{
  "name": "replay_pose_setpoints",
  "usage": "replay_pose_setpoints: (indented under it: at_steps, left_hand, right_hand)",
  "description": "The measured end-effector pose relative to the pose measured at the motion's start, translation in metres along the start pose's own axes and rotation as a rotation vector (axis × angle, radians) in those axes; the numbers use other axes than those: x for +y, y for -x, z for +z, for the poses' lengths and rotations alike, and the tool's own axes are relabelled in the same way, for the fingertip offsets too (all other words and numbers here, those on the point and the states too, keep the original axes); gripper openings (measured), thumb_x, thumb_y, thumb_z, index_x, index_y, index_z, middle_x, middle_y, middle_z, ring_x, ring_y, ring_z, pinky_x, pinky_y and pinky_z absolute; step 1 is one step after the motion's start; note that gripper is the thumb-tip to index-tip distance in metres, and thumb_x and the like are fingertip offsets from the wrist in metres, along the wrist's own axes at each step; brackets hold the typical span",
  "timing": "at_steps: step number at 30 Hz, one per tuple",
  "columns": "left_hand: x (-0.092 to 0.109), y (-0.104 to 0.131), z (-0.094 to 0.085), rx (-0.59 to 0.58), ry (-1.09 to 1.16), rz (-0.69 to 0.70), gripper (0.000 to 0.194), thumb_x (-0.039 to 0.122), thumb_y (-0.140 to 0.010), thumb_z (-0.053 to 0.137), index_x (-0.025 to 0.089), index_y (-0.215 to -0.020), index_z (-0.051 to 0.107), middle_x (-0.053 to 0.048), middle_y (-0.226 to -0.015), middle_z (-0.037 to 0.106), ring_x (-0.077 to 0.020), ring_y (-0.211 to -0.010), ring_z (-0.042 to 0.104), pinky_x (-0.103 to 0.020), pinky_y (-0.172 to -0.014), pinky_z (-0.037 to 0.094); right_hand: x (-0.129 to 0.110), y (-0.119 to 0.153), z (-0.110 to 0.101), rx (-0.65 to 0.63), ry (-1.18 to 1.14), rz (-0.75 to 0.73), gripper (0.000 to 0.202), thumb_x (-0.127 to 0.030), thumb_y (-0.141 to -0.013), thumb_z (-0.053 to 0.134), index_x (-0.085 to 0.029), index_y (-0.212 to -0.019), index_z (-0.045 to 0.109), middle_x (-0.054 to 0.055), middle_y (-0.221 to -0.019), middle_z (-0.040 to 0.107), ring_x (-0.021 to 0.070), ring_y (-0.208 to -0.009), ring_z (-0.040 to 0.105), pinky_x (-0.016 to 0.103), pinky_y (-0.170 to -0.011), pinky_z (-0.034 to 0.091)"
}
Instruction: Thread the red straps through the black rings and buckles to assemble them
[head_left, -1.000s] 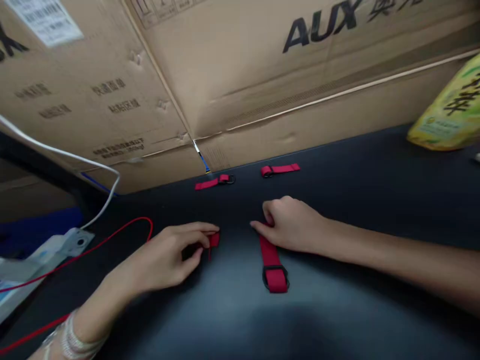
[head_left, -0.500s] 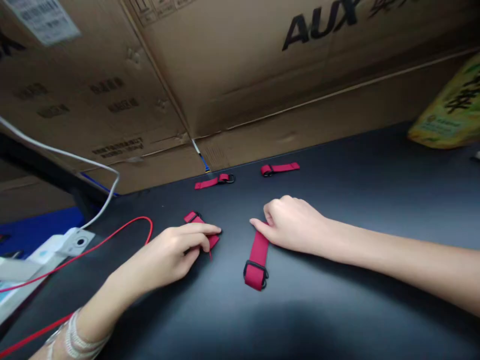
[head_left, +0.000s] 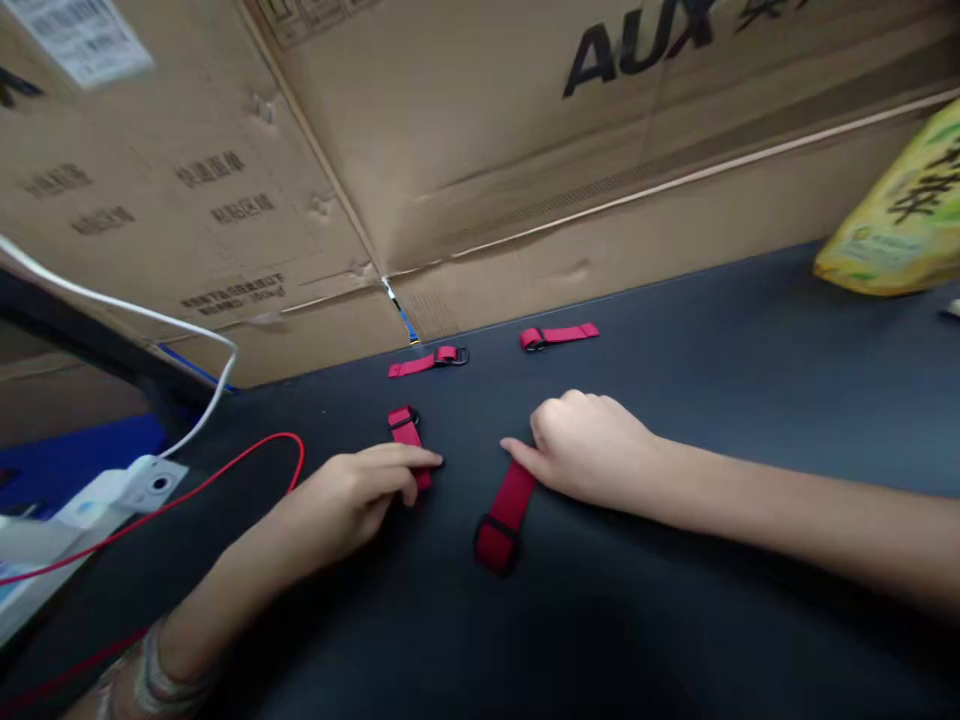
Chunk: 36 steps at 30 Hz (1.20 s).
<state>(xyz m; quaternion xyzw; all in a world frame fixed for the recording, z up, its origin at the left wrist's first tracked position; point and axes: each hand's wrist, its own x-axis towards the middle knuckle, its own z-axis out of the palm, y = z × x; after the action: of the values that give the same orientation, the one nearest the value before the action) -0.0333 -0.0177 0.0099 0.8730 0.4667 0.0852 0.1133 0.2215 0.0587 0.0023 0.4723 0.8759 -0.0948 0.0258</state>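
Note:
My left hand (head_left: pixel 358 495) bends its fingers round the lower end of a short red webbing strap (head_left: pixel 406 431). The index finger lies straight across it, and a black buckle shows at the strap's far end. To the right, my right hand (head_left: pixel 589 447) is closed with its thumb on the upper end of another red strap (head_left: pixel 513 500). That strap slants down and left to a black buckle (head_left: pixel 496 535) at its near end. The right fingers curl under, hiding the strap's tip.
Two more red buckled straps, a left one (head_left: pixel 412 368) and a right one (head_left: pixel 570 334), lie along the back of the black table (head_left: pixel 720 350). Cardboard boxes (head_left: pixel 480 140) stand behind. A yellow bag (head_left: pixel 892 230) is at right; a power strip (head_left: pixel 90 520) and red cable (head_left: pixel 247 455) at left.
The strap at my left hand has turned more upright, its buckle end shifting right and up. The buckle end of the right hand's strap has swung slightly left. The picture has darkened in front.

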Motion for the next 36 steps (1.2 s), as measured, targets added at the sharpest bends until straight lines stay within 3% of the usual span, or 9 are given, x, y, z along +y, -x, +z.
replay_pose_setpoints:
  at_steps: [6,12,16,21,26,36]
  left_hand:
    - [-0.001,0.001,0.000,-0.023,0.011,0.009,0.038,-0.006,-0.075,0.035,0.018,-0.074,0.064,-0.006,-0.122,0.070,-0.0161,-0.114,0.064,-0.030,-0.100,0.051]
    - [0.005,0.001,0.004,0.000,0.008,-0.006,0.040,-0.006,-0.075,0.035,0.019,-0.081,0.066,-0.006,-0.111,0.072,-0.0159,-0.105,0.066,-0.026,-0.091,0.054]
    - [0.008,0.000,0.005,0.036,-0.008,0.027,0.041,-0.005,-0.080,0.033,0.019,-0.082,0.066,-0.006,-0.107,0.071,-0.0139,-0.103,0.065,-0.023,-0.089,0.053]
    - [0.005,-0.002,0.004,0.130,-0.162,0.035,0.034,0.001,-0.087,0.038,0.019,-0.080,0.066,-0.006,-0.106,0.070,-0.0182,-0.105,0.062,-0.032,-0.093,0.051]
    - [-0.003,-0.002,0.004,0.117,-0.194,-0.032,0.030,0.012,-0.093,0.042,0.019,-0.104,0.069,-0.008,-0.108,0.070,-0.0171,-0.097,0.066,-0.028,-0.087,0.055]
    - [-0.004,-0.002,0.002,0.077,-0.143,-0.018,0.033,0.011,-0.092,0.040,0.018,-0.105,0.069,-0.007,-0.118,0.070,-0.0158,-0.106,0.068,-0.025,-0.095,0.054]
  right_hand:
    - [-0.001,0.001,-0.003,-0.005,0.009,-0.019,0.050,-0.052,-0.093,0.043,-0.012,-0.086,0.072,0.017,-0.077,0.068,0.0280,-0.081,0.069,0.034,-0.070,0.051]
    - [0.001,0.001,0.000,0.006,0.003,-0.022,0.050,-0.054,-0.092,0.045,-0.013,-0.084,0.072,0.016,-0.077,0.068,0.0271,-0.082,0.069,0.033,-0.072,0.050]
    - [0.001,0.001,0.000,0.001,-0.003,-0.029,0.049,-0.055,-0.092,0.046,-0.013,-0.087,0.072,0.015,-0.078,0.068,0.0273,-0.082,0.069,0.033,-0.072,0.050]
    - [-0.001,0.002,-0.001,-0.012,-0.026,-0.039,0.045,-0.055,-0.090,0.050,-0.015,-0.087,0.072,0.013,-0.080,0.069,0.0256,-0.080,0.069,0.031,-0.070,0.050]
    - [0.000,0.002,-0.001,-0.008,-0.033,-0.067,0.045,-0.057,-0.089,0.053,-0.015,-0.088,0.071,0.013,-0.081,0.069,0.0256,-0.080,0.069,0.031,-0.069,0.049]
    - [0.002,0.002,0.001,-0.013,-0.072,-0.122,0.042,-0.056,-0.088,0.057,-0.017,-0.090,0.070,0.011,-0.084,0.070,0.0223,-0.077,0.068,0.027,-0.067,0.046]
